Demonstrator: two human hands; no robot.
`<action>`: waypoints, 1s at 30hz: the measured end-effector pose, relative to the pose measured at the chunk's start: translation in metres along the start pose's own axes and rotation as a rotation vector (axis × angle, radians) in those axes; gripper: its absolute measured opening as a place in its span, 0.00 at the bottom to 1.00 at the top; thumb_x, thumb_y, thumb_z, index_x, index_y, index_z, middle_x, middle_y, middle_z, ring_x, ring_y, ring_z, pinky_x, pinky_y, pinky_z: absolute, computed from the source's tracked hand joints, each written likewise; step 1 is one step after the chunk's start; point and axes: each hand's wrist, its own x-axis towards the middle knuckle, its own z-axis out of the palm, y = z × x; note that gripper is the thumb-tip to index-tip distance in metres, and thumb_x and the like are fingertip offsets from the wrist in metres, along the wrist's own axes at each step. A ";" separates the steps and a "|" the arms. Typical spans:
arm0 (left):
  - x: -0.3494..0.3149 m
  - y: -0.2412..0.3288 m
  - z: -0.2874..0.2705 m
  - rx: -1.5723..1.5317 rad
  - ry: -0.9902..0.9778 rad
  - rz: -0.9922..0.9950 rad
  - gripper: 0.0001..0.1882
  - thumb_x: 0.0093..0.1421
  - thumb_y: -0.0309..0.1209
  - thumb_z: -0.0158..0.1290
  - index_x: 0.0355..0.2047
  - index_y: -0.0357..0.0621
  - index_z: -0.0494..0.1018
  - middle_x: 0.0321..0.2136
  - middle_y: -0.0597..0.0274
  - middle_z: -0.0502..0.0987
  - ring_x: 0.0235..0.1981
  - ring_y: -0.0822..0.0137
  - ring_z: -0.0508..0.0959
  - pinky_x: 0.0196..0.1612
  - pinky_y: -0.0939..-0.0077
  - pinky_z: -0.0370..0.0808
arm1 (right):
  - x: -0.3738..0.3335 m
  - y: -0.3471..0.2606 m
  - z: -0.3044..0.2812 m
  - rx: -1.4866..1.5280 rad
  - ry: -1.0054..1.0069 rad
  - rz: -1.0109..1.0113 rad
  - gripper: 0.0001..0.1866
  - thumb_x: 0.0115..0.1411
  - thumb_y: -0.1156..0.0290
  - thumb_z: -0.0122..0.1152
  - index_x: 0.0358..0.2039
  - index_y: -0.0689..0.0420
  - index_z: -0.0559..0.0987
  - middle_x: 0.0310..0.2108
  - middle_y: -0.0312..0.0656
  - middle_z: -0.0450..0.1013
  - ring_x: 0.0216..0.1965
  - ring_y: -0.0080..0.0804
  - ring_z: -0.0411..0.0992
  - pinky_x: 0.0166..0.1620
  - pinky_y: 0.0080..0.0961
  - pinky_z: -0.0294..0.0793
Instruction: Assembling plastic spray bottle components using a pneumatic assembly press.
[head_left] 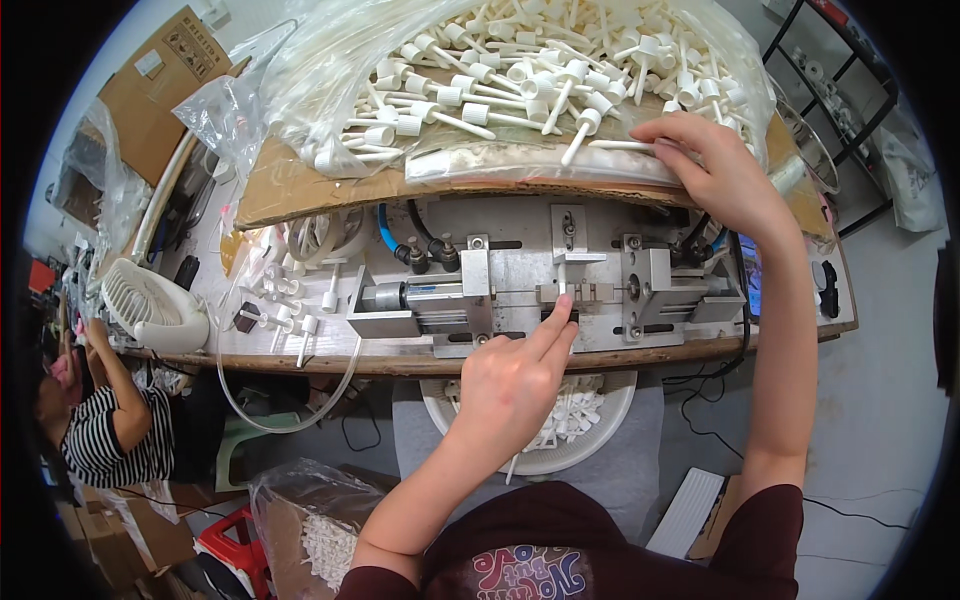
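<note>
My left hand (pixel 510 388) reaches over the metal clamping fixture (pixel 590 292) on the bench. Its index finger is stretched out, the tip resting at a narrow white stem (pixel 562 272) in the middle of the fixture. The thumb of this hand is hidden. At the right front of the heap of white ribbed caps with stems (pixel 560 85), my right hand (pixel 722 175) closes thumb and fingers on one piece. Its white stem (pixel 620 146) sticks out to the left; the fingers cover its other end.
The heap lies in clear plastic on a cardboard sheet (pixel 330 190) above the fixture. Loose capped stems (pixel 285 320) lie at the left, near a white slatted device (pixel 150 305). A round basket (pixel 590 455) of white parts sits below the bench edge. Another person (pixel 115 425) works at far left.
</note>
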 end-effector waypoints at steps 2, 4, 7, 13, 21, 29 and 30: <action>0.000 -0.001 0.001 -0.013 0.002 0.012 0.14 0.50 0.26 0.63 0.39 0.39 0.81 0.50 0.57 0.81 0.19 0.67 0.78 0.26 0.75 0.75 | -0.002 0.004 0.000 -0.058 0.032 -0.024 0.13 0.64 0.73 0.55 0.47 0.61 0.80 0.41 0.52 0.79 0.44 0.49 0.77 0.49 0.37 0.74; -0.001 -0.003 0.003 -0.036 0.011 0.042 0.13 0.53 0.24 0.58 0.39 0.35 0.81 0.51 0.50 0.80 0.16 0.69 0.76 0.25 0.76 0.74 | -0.004 0.006 0.002 -0.114 0.067 -0.016 0.13 0.64 0.73 0.55 0.47 0.61 0.80 0.41 0.51 0.79 0.43 0.48 0.77 0.49 0.36 0.74; -0.001 -0.005 0.003 -0.051 0.025 0.042 0.13 0.53 0.25 0.59 0.39 0.36 0.81 0.51 0.51 0.80 0.16 0.68 0.76 0.25 0.75 0.74 | -0.006 0.007 0.003 -0.134 0.090 0.025 0.12 0.63 0.73 0.57 0.46 0.62 0.80 0.39 0.50 0.79 0.41 0.47 0.77 0.48 0.34 0.74; -0.002 -0.007 0.001 -0.027 0.053 0.067 0.16 0.51 0.29 0.64 0.41 0.39 0.81 0.49 0.55 0.81 0.19 0.68 0.78 0.26 0.75 0.75 | -0.005 0.007 0.001 -0.059 0.148 -0.108 0.10 0.62 0.73 0.60 0.42 0.61 0.80 0.37 0.46 0.78 0.37 0.42 0.76 0.44 0.34 0.74; 0.036 -0.016 -0.037 -0.265 0.292 0.049 0.13 0.54 0.28 0.66 0.40 0.42 0.82 0.42 0.58 0.83 0.23 0.72 0.79 0.26 0.80 0.75 | -0.047 -0.039 0.004 0.095 0.288 0.010 0.11 0.57 0.78 0.64 0.41 0.58 0.82 0.35 0.38 0.75 0.35 0.22 0.76 0.33 0.22 0.76; 0.154 -0.043 -0.033 0.041 0.290 0.122 0.10 0.57 0.33 0.61 0.38 0.45 0.82 0.29 0.57 0.82 0.28 0.59 0.82 0.34 0.65 0.78 | -0.118 -0.087 0.061 0.346 0.058 0.007 0.14 0.52 0.77 0.71 0.40 0.61 0.81 0.36 0.44 0.75 0.32 0.30 0.79 0.33 0.25 0.80; 0.164 -0.047 -0.022 0.092 0.218 0.104 0.10 0.57 0.33 0.61 0.38 0.45 0.82 0.28 0.56 0.82 0.28 0.57 0.82 0.35 0.63 0.78 | -0.124 -0.090 0.070 0.291 0.052 -0.004 0.14 0.51 0.76 0.72 0.39 0.61 0.81 0.36 0.44 0.76 0.31 0.32 0.79 0.33 0.26 0.80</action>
